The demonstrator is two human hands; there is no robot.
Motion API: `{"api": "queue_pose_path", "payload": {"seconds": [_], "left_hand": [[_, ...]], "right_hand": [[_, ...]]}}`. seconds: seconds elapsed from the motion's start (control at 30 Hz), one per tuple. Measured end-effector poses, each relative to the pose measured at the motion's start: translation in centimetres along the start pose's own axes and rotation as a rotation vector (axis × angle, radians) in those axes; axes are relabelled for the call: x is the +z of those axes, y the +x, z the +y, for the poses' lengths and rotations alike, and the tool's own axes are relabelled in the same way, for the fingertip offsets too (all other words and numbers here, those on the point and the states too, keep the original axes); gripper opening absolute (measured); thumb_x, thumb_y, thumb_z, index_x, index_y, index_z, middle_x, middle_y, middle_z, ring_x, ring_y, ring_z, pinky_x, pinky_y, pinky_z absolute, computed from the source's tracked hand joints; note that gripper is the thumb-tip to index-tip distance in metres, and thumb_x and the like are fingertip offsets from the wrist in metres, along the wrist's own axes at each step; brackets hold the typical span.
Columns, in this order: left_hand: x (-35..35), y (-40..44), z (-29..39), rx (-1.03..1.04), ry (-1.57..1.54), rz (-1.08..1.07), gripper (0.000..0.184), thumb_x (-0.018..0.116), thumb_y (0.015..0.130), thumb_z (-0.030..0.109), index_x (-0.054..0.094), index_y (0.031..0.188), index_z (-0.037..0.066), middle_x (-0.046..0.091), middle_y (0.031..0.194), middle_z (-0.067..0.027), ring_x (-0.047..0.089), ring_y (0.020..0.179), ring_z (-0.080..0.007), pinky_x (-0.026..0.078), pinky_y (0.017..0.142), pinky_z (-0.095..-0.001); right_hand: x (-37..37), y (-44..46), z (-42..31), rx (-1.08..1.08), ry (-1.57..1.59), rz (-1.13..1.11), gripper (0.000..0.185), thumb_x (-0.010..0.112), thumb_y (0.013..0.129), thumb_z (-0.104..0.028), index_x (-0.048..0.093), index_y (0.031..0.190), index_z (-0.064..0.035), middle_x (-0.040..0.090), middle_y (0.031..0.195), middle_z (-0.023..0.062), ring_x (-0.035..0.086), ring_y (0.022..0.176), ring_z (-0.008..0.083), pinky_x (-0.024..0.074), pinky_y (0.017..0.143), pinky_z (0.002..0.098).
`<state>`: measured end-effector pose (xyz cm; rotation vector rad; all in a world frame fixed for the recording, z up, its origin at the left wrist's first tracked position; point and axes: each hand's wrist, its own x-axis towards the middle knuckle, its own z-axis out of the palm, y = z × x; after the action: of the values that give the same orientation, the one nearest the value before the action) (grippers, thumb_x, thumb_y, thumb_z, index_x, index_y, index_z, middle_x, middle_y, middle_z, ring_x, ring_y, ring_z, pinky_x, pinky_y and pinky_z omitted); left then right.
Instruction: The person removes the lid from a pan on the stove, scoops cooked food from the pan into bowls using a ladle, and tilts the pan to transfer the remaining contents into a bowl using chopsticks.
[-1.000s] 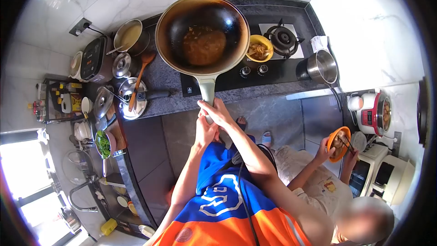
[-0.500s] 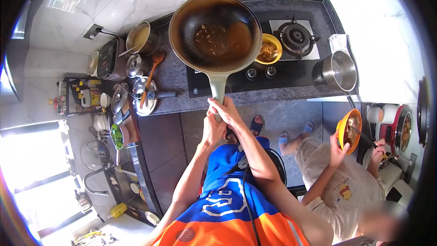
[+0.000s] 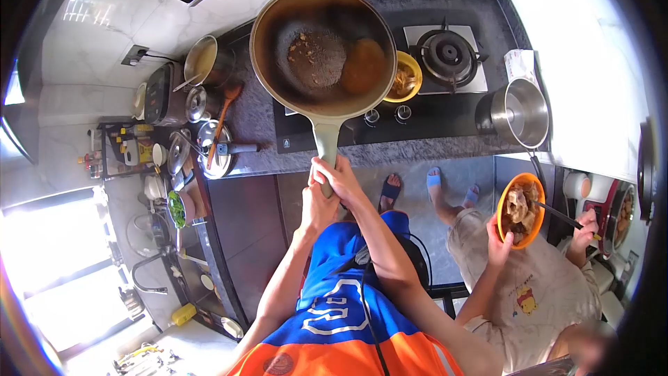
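Note:
A large wok (image 3: 316, 10) with a pale green handle hangs over the counter and left side of the stove. My left hand (image 3: 319, 207) wraps the handle's lower end, and my right hand (image 3: 338, 177) closes around it just above, so both grip the handle together. Inside the wok, brown liquid (image 3: 364, 64) pools at the right, and small browned bits lie on the dark bottom. Partly behind the wok's right rim, a yellow bowl (image 3: 417, 73) with strips of food stands on the stove.
At right, a co-worker holds an orange bowl (image 3: 502, 212) of meat pieces and a dark-handled utensil. A steel saucepan (image 3: 525, 122) stands on the counter's right end, near a gas burner (image 3: 447, 56). Pot lids (image 3: 221, 160), a wooden spatula (image 3: 224, 118) and a pot (image 3: 224, 63) are at left.
The wok has shifted slightly left with both my hands still on its handle, and its liquid sits in a more distinct pool. The co-worker's orange bowl has moved left and shows more of its contents.

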<state>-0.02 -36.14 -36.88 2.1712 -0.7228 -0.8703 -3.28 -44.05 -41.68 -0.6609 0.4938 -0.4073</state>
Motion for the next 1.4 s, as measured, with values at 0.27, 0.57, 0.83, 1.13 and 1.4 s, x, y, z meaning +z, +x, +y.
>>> {"api": "queue_pose_path", "payload": {"seconds": [0.27,0.57,0.83,1.13,1.4], "left_hand": [[0.2,-0.1,0.1,-0.033,0.085,0.049,0.018,0.052,0.069,-0.004,0.053,0.085,-0.013,0.056,0.052,-0.0124,0.057,0.040,-0.0188,0.045,0.035,-0.0285],[0.0,0.1,-0.3,0.071,0.238,0.100,0.038,0.058,0.073,-0.001,0.046,0.109,-0.007,0.059,0.058,-0.0127,0.058,0.041,-0.0183,0.045,0.035,-0.0286],[-0.4,0.0,-0.6,0.178,0.275,0.140,0.038,0.059,0.074,0.000,0.044,0.108,-0.007,0.058,0.056,-0.0125,0.058,0.041,-0.0189,0.045,0.036,-0.0289],[-0.5,-0.2,0.2,0.006,0.335,0.090,0.038,0.060,0.072,0.003,0.041,0.105,-0.002,0.059,0.067,-0.0234,0.062,0.065,-0.0396,0.051,0.058,-0.0415],[-0.4,-0.8,1.4,0.037,0.422,0.167,0.040,0.061,0.071,0.001,0.047,0.107,-0.007,0.061,0.079,-0.0225,0.064,0.072,-0.0370,0.051,0.062,-0.0393]], "right_hand": [[0.0,-0.2,0.1,-0.030,0.171,-0.040,0.032,0.056,0.090,-0.018,0.049,0.061,-0.0062,0.047,0.055,0.0004,0.056,0.058,0.0143,0.0451,0.055,0.0283],[0.1,0.2,0.3,-0.050,0.280,-0.079,0.038,0.053,0.092,-0.026,0.047,0.060,-0.0066,0.047,0.055,0.0015,0.056,0.058,0.0152,0.0445,0.056,0.0283],[0.3,0.3,0.2,-0.046,0.286,-0.115,0.039,0.054,0.091,-0.027,0.046,0.058,-0.0072,0.048,0.055,0.0020,0.056,0.057,0.0146,0.0441,0.054,0.0283],[0.3,0.3,0.5,-0.040,0.334,-0.147,0.039,0.055,0.090,-0.026,0.046,0.058,-0.0074,0.047,0.054,0.0020,0.055,0.056,0.0138,0.0445,0.052,0.0280],[0.5,0.1,0.9,-0.076,0.343,-0.166,0.042,0.056,0.090,-0.027,0.043,0.054,-0.0089,0.048,0.054,0.0023,0.055,0.056,0.0135,0.0447,0.052,0.0283]]}}
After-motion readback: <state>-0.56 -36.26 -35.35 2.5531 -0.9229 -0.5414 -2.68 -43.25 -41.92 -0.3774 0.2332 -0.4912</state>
